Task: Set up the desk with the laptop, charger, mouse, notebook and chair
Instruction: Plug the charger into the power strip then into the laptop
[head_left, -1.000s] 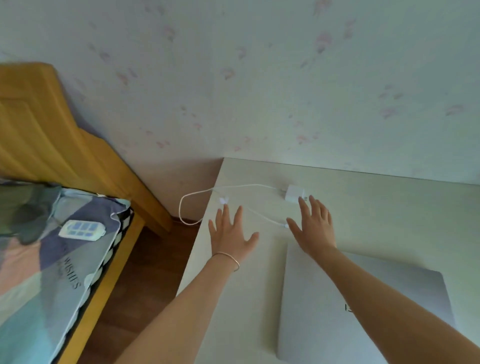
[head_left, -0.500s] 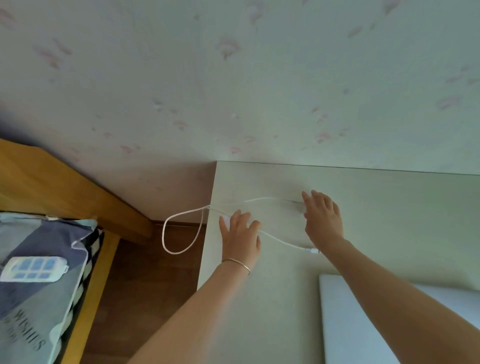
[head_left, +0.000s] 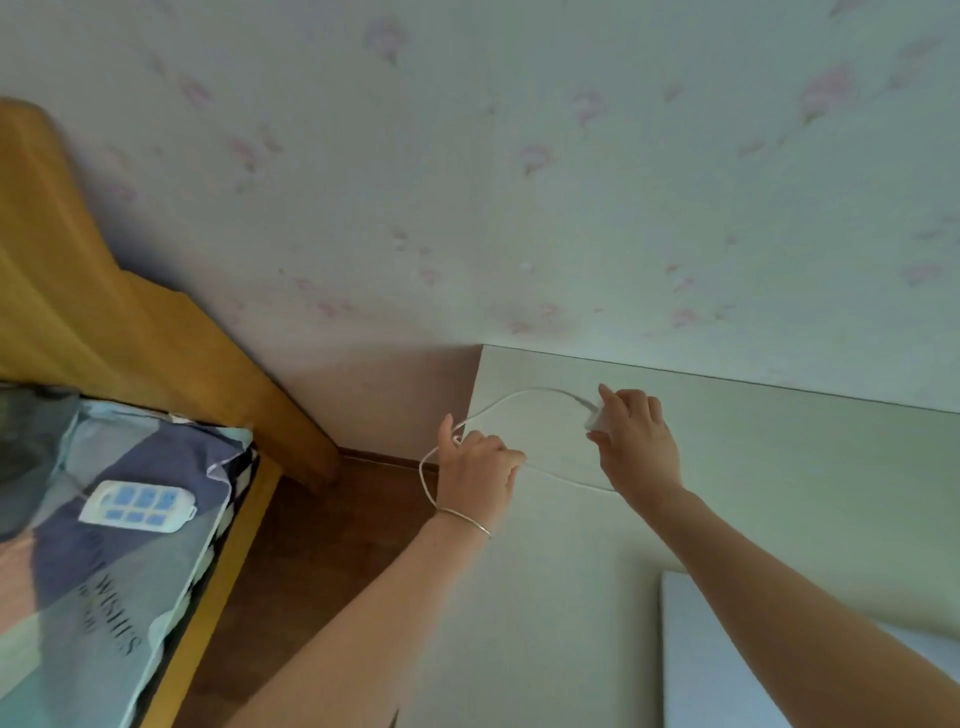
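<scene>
right hand (head_left: 636, 441): your fingers are curled round the white charger brick (head_left: 597, 418) near the back of the counter (head_left: 779, 493), close to the wall (head_left: 519, 182); looks like it's touching the counter but can't say for sure
left hand (head_left: 475, 467): at the counter's left edge, fingers curled in with the forefinger sticking up, and the white cable (head_left: 524, 395) runs right at your fingertips; looks like a pinch on it, hard to be sure
cable: arcs from the brick over to your left hand, drops in a loop off the counter edge over the wood floor (head_left: 322, 545), then another run crosses the counter under your right wrist
laptop (head_left: 727, 665): closed, silver, flat on the counter at bottom right, partly under your right forearm
bracelet (head_left: 465, 519): thin one on your left wrist
bed (head_left: 130, 545): off to the left, wooden headboard, patterned cover, white and blue power strip (head_left: 137, 506) lying on top
</scene>
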